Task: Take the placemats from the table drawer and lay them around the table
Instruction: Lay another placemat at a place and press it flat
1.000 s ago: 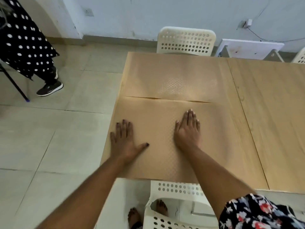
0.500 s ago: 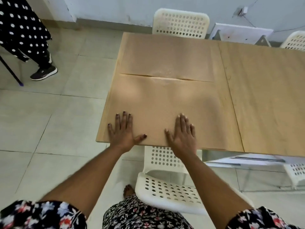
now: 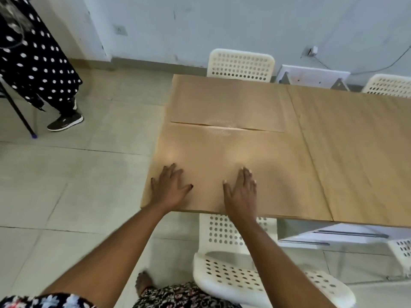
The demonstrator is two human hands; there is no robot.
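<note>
Two tan placemats lie on the left end of the wooden table (image 3: 355, 152). The near placemat (image 3: 233, 156) reaches the table's front edge. The far placemat (image 3: 226, 103) lies behind it, and their edges meet with a slight lift in the middle. My left hand (image 3: 170, 187) rests flat on the near placemat's front left part, fingers spread. My right hand (image 3: 241, 192) lies flat on the same mat near its front edge, fingers apart. Neither hand grips anything. An open drawer (image 3: 347, 235) shows under the table's front edge at right.
A white perforated chair (image 3: 233, 276) stands below my hands at the table's front. Two more white chairs (image 3: 241, 64) (image 3: 389, 85) stand at the far side by the wall. A person in a polka-dot dress (image 3: 37, 63) stands on the tiled floor at far left.
My hands have slid back along the near placemat toward the table's front edge. The view has pulled back and tilted up, showing more of the room.
</note>
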